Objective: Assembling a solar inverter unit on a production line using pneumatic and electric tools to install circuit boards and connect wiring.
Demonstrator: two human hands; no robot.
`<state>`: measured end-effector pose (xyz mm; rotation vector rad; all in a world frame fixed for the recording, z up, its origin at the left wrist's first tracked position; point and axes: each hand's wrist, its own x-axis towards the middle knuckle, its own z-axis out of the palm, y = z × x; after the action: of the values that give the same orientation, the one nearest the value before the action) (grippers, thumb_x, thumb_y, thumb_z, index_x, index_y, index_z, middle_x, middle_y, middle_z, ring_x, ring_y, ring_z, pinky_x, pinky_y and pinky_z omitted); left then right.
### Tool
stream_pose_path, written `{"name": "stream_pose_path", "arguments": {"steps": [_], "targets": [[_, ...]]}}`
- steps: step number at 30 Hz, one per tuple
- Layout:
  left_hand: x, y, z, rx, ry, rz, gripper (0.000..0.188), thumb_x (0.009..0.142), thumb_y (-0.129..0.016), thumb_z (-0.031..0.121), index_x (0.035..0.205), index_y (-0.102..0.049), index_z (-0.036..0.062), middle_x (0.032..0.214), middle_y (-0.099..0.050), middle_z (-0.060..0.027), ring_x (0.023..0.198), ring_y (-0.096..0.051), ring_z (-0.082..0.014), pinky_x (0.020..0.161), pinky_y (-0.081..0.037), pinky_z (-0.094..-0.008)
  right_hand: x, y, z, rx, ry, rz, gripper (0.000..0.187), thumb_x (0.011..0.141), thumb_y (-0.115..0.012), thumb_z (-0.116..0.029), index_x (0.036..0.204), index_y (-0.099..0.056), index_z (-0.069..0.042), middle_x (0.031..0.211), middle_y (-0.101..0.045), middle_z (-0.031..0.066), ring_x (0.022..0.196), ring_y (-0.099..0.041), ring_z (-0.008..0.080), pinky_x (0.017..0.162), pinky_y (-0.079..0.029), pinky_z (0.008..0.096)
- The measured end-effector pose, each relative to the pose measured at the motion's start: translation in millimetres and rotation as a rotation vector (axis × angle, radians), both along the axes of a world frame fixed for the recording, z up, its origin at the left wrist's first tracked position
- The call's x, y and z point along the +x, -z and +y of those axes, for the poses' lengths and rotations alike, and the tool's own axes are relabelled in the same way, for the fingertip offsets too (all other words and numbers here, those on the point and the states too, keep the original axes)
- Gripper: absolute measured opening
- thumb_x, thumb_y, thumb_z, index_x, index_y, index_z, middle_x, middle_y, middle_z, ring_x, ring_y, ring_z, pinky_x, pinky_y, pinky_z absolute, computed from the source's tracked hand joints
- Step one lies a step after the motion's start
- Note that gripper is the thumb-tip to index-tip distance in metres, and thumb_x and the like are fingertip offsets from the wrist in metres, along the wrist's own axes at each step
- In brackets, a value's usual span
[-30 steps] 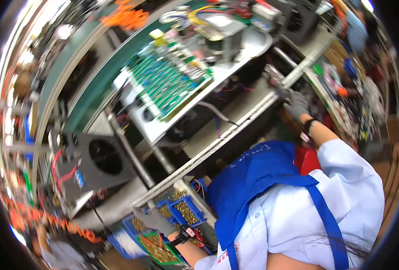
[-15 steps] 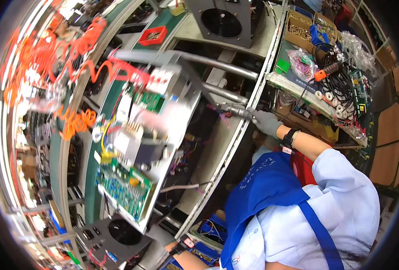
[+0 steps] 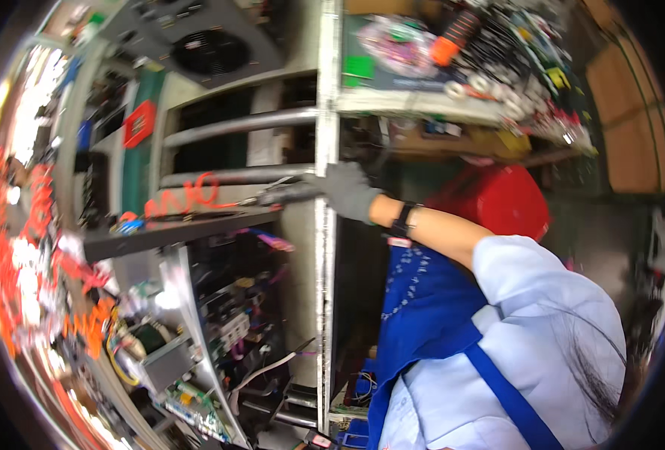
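My right hand [image 3: 347,192], in a grey glove, is closed round a slim grey hand tool [image 3: 291,193] that points left. An orange coiled hose [image 3: 197,193] appears to meet the tool's tip. Below it stands an open equipment case with a dark top edge [image 3: 182,231] and wiring inside. A metal panel [image 3: 190,300] rises upright in the case, with a green circuit board [image 3: 197,412] low on its left side. My left hand [image 3: 278,436], also gloved, is at the bottom edge near the case's lower end; its fingers are blurred and partly cut off.
A metal rail [image 3: 326,262] runs between me and the rollers [image 3: 242,126]. At the upper right, a shelf [image 3: 415,101] carries cables, white rings and an orange-and-black tool [image 3: 456,36]. A red stool [image 3: 501,201] is behind my right arm. Beyond the case are a dark fan panel [image 3: 212,52] and red tray [image 3: 139,124].
The whole view has turned and shifted. My right hand still grips the tool, now farther left over the rail. My left hand has dropped nearer the bottom edge.
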<state>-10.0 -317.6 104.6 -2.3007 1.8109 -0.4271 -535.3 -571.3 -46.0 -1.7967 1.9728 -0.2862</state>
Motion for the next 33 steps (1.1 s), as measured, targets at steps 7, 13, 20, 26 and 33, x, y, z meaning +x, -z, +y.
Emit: {"name": "stream_pose_path", "arguments": {"steps": [7, 13, 20, 26, 33], "targets": [[34, 3, -14, 0.04, -0.036, 0.135, 0.018, 0.07, -0.062, 0.008, 0.087, -0.063, 0.0011, 0.086, -0.066, -0.0166, 0.084, -0.061, -0.0331, 0.08, -0.046, -0.0432, -17, 3, 37, -0.18, 0.098, -0.071, 0.056, 0.079, -0.062, -0.028, 0.132, -0.048, -0.018, 0.115, -0.051, 0.0099, 0.109, -0.048, 0.0292, 0.093, -0.035, 0.0469], [73, 10, -14, 0.055, 0.017, 0.044, 0.019, 0.069, -0.063, 0.012, 0.084, -0.065, 0.001, 0.081, -0.066, -0.0172, 0.079, -0.063, -0.0337, 0.073, -0.048, -0.0447, -126, 65, 140, -0.783, 0.382, -0.157, 0.03, 0.077, -0.065, -0.025, 0.105, -0.062, -0.015, 0.101, -0.061, 0.0087, 0.095, -0.058, 0.03, 0.084, -0.046, 0.0421], [63, 1, -4, 0.044, 0.053, -0.001, 0.022, 0.074, -0.06, 0.013, 0.088, -0.066, -0.002, 0.086, -0.067, -0.0181, 0.082, -0.063, -0.0338, 0.075, -0.05, -0.0436, -318, 159, 332, 0.442, 1.119, 0.262, 0.09, 0.081, -0.044, -0.072, 0.149, -0.021, -0.019, 0.143, -0.034, 0.0292, 0.132, -0.035, 0.0445, 0.109, -0.029, 0.0484], [25, -5, -9, -0.116, 0.021, 0.165, 0.022, 0.071, -0.063, 0.003, 0.09, -0.063, -0.0083, 0.084, -0.066, -0.02, 0.08, -0.062, -0.0313, 0.078, -0.049, -0.039, -321, 165, 370, 0.612, 1.146, 0.062, 0.086, 0.08, -0.043, -0.074, 0.148, -0.023, -0.025, 0.145, -0.032, 0.0252, 0.131, -0.035, 0.0457, 0.106, -0.032, 0.0532], [13, 7, 5, -0.212, 0.139, 0.042, 0.012, 0.071, -0.061, 0.001, 0.079, -0.064, -0.0076, 0.076, -0.065, -0.0167, 0.069, -0.06, -0.0252, 0.063, -0.047, -0.036, -243, 155, 375, 0.624, 0.858, 0.046, 0.089, 0.082, -0.04, -0.074, 0.148, -0.024, -0.018, 0.146, -0.032, 0.0259, 0.131, -0.037, 0.0449, 0.108, -0.031, 0.0487]]}}
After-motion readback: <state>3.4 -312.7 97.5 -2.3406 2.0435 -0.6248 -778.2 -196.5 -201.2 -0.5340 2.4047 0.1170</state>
